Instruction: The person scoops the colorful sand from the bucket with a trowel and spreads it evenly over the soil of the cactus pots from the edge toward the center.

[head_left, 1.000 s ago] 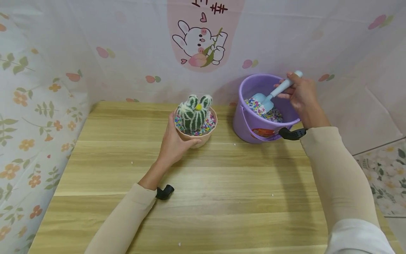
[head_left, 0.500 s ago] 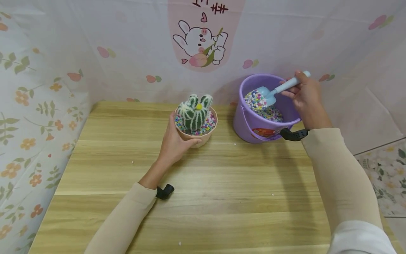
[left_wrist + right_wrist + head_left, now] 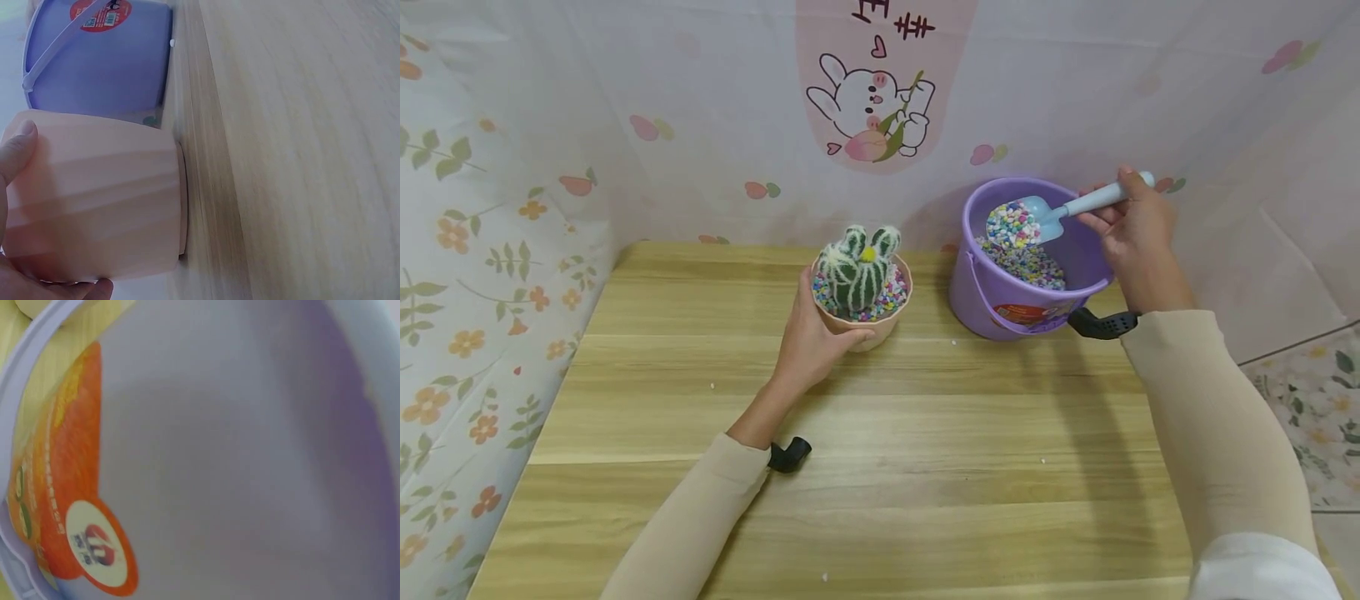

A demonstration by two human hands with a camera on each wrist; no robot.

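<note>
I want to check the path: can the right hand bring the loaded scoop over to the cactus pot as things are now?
Probably yes. The right hand holds the scoop above the purple bucket, and nothing stands between it and the cactus pot, which the left hand holds.

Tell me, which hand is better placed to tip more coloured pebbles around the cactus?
The right hand, probably: it already holds the scoop, loaded with pebbles above the bucket. The left hand is busy gripping the pot.
</note>
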